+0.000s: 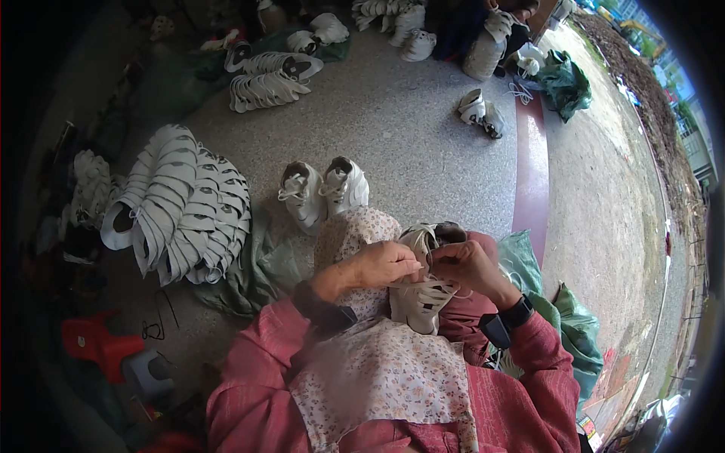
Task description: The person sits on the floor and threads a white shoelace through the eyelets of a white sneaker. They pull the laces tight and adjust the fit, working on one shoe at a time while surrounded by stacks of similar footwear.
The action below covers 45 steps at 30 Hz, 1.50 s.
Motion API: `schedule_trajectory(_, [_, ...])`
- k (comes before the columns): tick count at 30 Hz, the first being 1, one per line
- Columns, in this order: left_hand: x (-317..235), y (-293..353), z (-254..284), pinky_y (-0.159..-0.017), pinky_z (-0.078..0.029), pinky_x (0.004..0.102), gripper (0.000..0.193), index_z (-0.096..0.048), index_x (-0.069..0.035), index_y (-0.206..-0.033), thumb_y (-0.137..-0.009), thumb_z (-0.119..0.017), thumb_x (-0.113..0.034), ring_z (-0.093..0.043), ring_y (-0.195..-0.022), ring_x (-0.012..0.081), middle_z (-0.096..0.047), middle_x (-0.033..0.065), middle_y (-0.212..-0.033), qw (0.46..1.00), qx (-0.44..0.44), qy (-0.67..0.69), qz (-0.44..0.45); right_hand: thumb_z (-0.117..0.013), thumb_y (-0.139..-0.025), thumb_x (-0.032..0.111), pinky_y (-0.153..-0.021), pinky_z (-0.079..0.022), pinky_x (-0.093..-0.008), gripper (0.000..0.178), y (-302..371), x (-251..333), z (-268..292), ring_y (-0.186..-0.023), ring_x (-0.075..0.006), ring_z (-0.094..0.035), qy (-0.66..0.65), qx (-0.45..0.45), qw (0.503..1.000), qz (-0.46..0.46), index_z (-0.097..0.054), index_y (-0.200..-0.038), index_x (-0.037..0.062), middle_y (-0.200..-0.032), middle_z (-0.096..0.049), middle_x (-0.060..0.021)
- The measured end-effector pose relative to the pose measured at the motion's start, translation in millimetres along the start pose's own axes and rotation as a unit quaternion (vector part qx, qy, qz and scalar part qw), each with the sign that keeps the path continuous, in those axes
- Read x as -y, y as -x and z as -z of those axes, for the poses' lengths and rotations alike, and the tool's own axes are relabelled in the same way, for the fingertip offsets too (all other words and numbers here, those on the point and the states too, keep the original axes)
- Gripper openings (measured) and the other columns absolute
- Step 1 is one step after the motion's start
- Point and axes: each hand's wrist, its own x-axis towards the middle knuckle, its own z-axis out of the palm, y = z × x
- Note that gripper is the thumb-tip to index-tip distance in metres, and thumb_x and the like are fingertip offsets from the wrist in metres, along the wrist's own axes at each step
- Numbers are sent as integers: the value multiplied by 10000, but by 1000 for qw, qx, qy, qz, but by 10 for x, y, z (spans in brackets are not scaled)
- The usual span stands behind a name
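A white lace-up shoe upper (414,311) rests on my lap, its dark-lined opening facing away from me. White shoelace (430,287) crosses its front in several rows. My left hand (381,266) is closed at the shoe's left side, fingertips pinching the lace. From the other side my right hand (470,266) pinches at the lace near the top eyelets; its fingertips are partly hidden. A patterned cloth apron (393,370) covers my lap. Just beyond my knees, a laced white shoe (300,198) and a second one (347,186) stand side by side on the floor.
Nested white uppers (177,204) are stacked at left on green sacking (257,272); another stack (273,81) lies farther off. A red stool (98,341) stands lower left. Green sacks (578,325) sit at my right. Two loose shoes (481,113) lie ahead, near another person (517,11) at the top.
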Motion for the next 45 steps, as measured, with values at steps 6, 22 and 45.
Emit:
schedule_trajectory(6, [-91, -10, -97, -785, -514, 354, 267, -703, -39, -854, -971, -583, -247, -650, -832, 235, -659, 66, -845, 989, -67, -128, -14, -696, -892, 21, -624, -487, -232, 103, -68, -205, -33, -730, -1, -553, 10, -14, 998, 56, -730, -988, 34, -745, -623, 57])
schedule_trajectory(22, [-234, -7, -209, -918, -516, 416, 391, -648, -76, -1052, -745, -835, -231, -606, -1089, 313, -559, 113, -1171, 923, -136, -302, -197, -686, -903, 128, -620, -516, -422, 68, -79, 36, 428, -732, -320, -666, 409, -236, 832, 292, -696, -928, 66, -844, -650, -88])
schedule_trajectory(45, [-314, -200, 208, -812, -488, 314, 306, -751, -47, -787, -883, -776, -336, -606, -927, 155, -593, 23, -1088, 999, 40, -19, -14, -531, -948, 44, -761, -569, -361, 73, 13, -960, 1434, -764, -197, -636, -731, -176, 649, 115, -546, -915, -19, -898, -649, -126])
